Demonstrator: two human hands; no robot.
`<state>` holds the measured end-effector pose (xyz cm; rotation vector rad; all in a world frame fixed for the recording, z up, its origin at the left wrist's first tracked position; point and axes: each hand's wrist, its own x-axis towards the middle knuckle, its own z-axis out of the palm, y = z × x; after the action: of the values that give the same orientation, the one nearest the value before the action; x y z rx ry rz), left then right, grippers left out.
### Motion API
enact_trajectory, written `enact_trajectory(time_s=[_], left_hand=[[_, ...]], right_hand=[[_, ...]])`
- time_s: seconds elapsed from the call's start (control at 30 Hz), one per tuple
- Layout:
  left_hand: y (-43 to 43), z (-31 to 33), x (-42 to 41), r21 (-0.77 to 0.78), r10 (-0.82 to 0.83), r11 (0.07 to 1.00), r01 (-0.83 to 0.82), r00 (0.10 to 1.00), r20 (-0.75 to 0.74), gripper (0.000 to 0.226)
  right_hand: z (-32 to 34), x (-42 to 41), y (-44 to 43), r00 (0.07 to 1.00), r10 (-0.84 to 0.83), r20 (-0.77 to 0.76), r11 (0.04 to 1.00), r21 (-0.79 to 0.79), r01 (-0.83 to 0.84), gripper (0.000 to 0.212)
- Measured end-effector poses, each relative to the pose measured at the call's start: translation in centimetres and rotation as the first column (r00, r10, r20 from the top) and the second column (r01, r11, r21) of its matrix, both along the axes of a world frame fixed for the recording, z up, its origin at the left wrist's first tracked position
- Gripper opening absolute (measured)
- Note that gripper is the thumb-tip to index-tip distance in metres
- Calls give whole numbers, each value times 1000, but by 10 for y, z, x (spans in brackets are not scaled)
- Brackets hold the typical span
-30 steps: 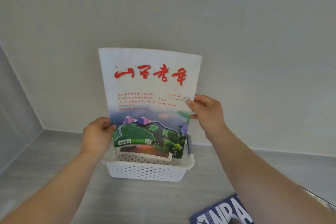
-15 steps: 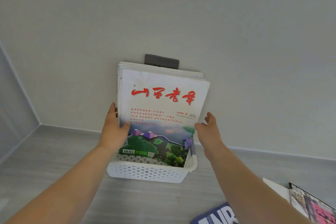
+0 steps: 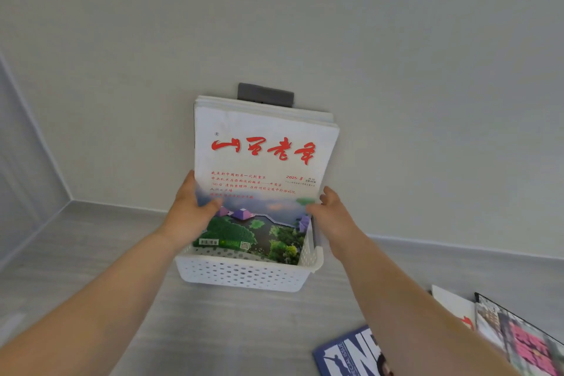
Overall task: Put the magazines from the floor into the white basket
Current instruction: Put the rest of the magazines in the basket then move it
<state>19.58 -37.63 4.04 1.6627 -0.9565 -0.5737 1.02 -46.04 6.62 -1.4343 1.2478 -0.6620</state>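
Reaching in from the left, a person's left hand (image 3: 190,210) clasps the left edge of a red-titled magazine (image 3: 262,159), with the thumb across the cover and the fingers running up the side. The magazine stands upright at the front of a stack (image 3: 262,107) inside the white basket (image 3: 244,275). The stack leans back on the wall (image 3: 122,70), and the basket sits on the grey floor (image 3: 91,253). A small grey plate (image 3: 265,94) on the wall peeks out above the stack. The right hand (image 3: 332,217) rests against the magazine's right edge with loose fingers, gripping nothing.

Further right, three more magazines lie flat on the floor. There is a blue magazine (image 3: 351,354), a white magazine (image 3: 451,304) and a pink magazine (image 3: 525,345), and the white and pink ones overlap.

These look thin, light and floppy, with glossy covers that probably slide on one another. Held by one corner, a magazine would likely droop. Taking it by both long edges or along the spine should keep it flat enough to drop in behind the basket's rim.

In view are one basket and two hands. Several magazines are in the stack, though the exact number cannot be told. Three remain on the floor.
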Motion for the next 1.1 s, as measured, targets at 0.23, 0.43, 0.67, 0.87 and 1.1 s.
enact_trajectory(time_s=[0.23, 0.43, 0.67, 0.87, 1.1], left_hand=[[59, -6, -80, 5, 123, 992, -127, 969, 215, 46], [100, -28, -226, 221, -231, 954, 201, 965, 122, 24], [118, -58, -365, 419, -592, 738, 528, 805, 29, 27], [104, -69, -465, 455, -717, 655, 603, 685, 126, 43], [73, -77, -537, 565, -674, 643, 518, 733, 94, 40]], right_hand=[[-16, -126, 43, 986, -82, -143, 992, -112, 66, 55], [-42, -289, 91, 882, -313, -352, 950, -129, 286, 50], [-82, -462, 127, 615, -359, -702, 919, -152, 363, 48], [-116, -535, 159, 470, -301, -830, 910, -103, 402, 69], [-132, -548, 161, 465, -228, -855, 950, -89, 300, 71]])
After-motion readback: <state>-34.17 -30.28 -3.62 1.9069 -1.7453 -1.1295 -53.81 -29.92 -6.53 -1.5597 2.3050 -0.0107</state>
